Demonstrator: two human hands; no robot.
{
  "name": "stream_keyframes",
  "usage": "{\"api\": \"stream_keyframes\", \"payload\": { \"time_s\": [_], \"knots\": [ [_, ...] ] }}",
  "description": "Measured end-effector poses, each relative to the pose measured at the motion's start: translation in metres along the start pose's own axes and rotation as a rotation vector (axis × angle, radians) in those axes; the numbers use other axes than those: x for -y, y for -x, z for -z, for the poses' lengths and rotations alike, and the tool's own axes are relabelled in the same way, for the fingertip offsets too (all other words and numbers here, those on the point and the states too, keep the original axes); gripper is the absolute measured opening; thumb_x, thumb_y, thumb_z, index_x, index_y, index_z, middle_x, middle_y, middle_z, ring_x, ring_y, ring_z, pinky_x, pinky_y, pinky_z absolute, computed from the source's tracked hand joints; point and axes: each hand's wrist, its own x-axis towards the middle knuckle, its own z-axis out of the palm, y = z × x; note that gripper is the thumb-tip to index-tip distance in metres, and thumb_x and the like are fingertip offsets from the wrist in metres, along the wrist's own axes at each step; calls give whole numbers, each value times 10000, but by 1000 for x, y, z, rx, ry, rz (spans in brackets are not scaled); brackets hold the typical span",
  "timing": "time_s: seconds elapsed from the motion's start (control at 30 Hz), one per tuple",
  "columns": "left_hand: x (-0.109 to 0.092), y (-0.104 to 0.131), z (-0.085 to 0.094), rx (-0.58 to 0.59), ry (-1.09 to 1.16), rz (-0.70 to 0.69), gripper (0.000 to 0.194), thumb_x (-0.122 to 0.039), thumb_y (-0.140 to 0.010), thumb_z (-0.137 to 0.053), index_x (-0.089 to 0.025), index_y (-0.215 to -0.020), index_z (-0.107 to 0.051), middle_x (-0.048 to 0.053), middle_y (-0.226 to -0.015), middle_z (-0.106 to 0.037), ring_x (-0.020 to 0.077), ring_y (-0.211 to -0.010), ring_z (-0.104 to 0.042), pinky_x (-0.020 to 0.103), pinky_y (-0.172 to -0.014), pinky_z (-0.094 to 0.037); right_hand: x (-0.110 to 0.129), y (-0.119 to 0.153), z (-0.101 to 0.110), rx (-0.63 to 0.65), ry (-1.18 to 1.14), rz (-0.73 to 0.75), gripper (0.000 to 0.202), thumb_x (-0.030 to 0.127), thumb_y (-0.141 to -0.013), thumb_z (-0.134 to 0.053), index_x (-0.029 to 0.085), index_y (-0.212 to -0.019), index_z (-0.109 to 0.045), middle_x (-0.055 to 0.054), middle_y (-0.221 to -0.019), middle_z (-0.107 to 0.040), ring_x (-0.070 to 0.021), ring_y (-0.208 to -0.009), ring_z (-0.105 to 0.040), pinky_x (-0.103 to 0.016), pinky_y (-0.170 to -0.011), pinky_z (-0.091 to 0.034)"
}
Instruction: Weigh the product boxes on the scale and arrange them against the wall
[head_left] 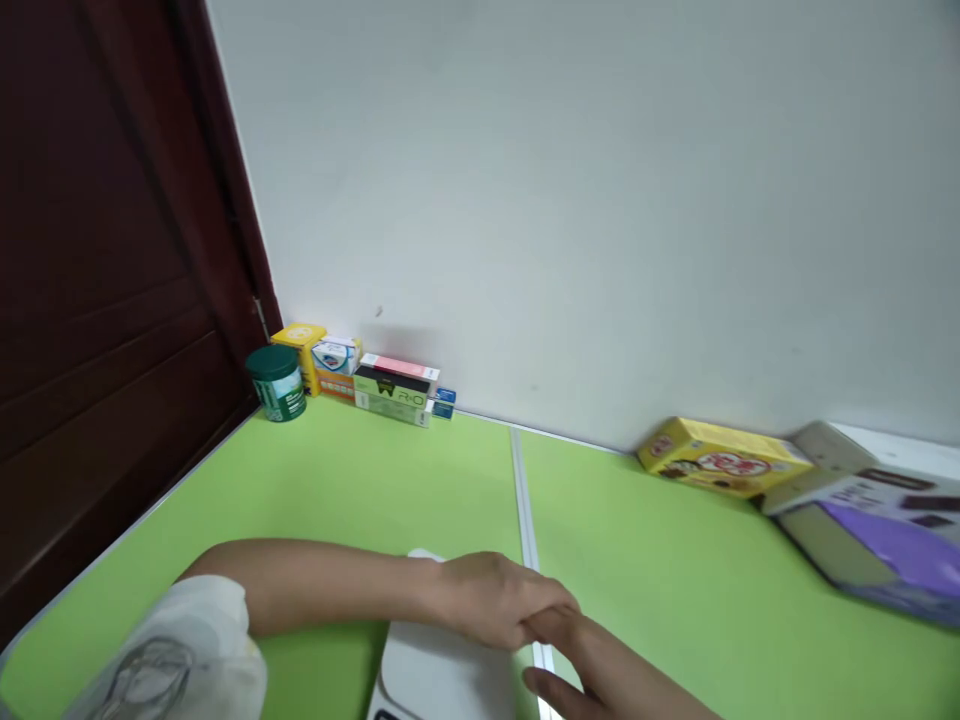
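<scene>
My left hand (491, 598) reaches in from the left, its back facing up, and its curled fingers close over the fingers of my right hand (581, 645). The right hand comes from the lower right; its thumb stands apart, while its fingers are mostly hidden under the left hand. No object shows between the two hands. Below them lies a flat white case or box (435, 668) with rounded corners, cut off by the bottom edge and partly covered by my left hand and forearm.
Along the wall stand a green tub (277, 385), a yellow box (302, 345), a white-and-orange carton (335, 368), a green-and-black box (392, 392) and a small blue box (444, 402). Right, a yellow packet box (724, 458) lies beside a purple-and-white package (885, 535). A white strip (523, 490) crosses the green tabletop (360, 480).
</scene>
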Motion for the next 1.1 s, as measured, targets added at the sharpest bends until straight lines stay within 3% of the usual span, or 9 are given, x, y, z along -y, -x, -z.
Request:
{"api": "stream_keyframes", "payload": {
  "time_s": [0.17,0.27,0.33,0.47,0.6,0.7,0.87,1.0,1.1],
  "knots": [
    [54,67,3,-301,144,59,523,-58,-726,-466,-191,-1229,-514,70,-1157,-643,199,-1041,-617,311,-887,-507,58,-66,6,145,5,85,475,248,-824,-530,274,-1297,-495,-88,-1336,-534,-241,-1171,-544,-417,-1009,-432],
    [95,97,8,-571,187,197,586,25,-670,-429,-172,-1211,-538,98,-1212,-597,206,-1163,-533,363,-1019,-429,67,-116,6,108,60,79,581,250,-800,-563,214,-1366,-439,-100,-1447,-420,-275,-1318,-399,-468,-1115,-293],
    [125,109,17,-765,234,371,573,34,-645,-449,-156,-1169,-579,114,-1278,-559,232,-1259,-450,410,-1110,-320,60,-150,5,13,35,-21,658,279,-784,-578,153,-1401,-386,-126,-1483,-356,-295,-1355,-337,-487,-1139,-235],
    [183,116,53,-1014,384,627,679,19,-618,-521,-112,-1284,-488,152,-1427,-424,259,-1359,-334,392,-1157,-224,34,-211,6,-260,-378,-179,786,355,-776,-555,124,-1456,-236,-155,-1491,-328,-269,-1346,-364,-439,-1101,-323],
    [224,99,93,-1170,429,722,785,20,-633,-536,-121,-1380,-345,152,-1480,-345,253,-1391,-275,357,-1151,-219,20,-260,16,-626,-698,-180,832,365,-623,-658,178,-1387,-385,-122,-1428,-439,-318,-1320,-394,-467,-1069,-356],
    [238,81,110,-1265,457,739,761,28,-644,-533,-130,-1367,-354,154,-1437,-410,250,-1355,-348,354,-1122,-279,19,-287,26,-758,-763,-171,741,337,-586,-636,182,-1296,-491,-103,-1344,-537,-328,-1284,-436,-462,-1029,-395],
    [242,70,117,-1361,456,743,694,41,-635,-538,-159,-1294,-454,144,-1332,-503,270,-1284,-437,406,-1096,-326,20,-305,33,-766,-822,-181,553,300,-582,-567,188,-1122,-613,-83,-1115,-676,-296,-1077,-595,-410,-906,-478],
    [234,75,111,-1360,461,755,651,29,-616,-548,-138,-1244,-522,172,-1280,-500,313,-1280,-430,442,-1094,-328,22,-296,29,-763,-842,-189,563,298,-569,-586,182,-1118,-629,-80,-1059,-690,-293,-1035,-596,-417,-920,-446],
    [216,79,93,-1311,493,735,701,20,-627,-533,-153,-1303,-467,161,-1328,-474,288,-1303,-413,419,-1106,-321,26,-271,25,-759,-856,-188,588,299,-580,-601,168,-1152,-624,-88,-1079,-687,-294,-1058,-584,-423,-946,-424]
  ]
}}
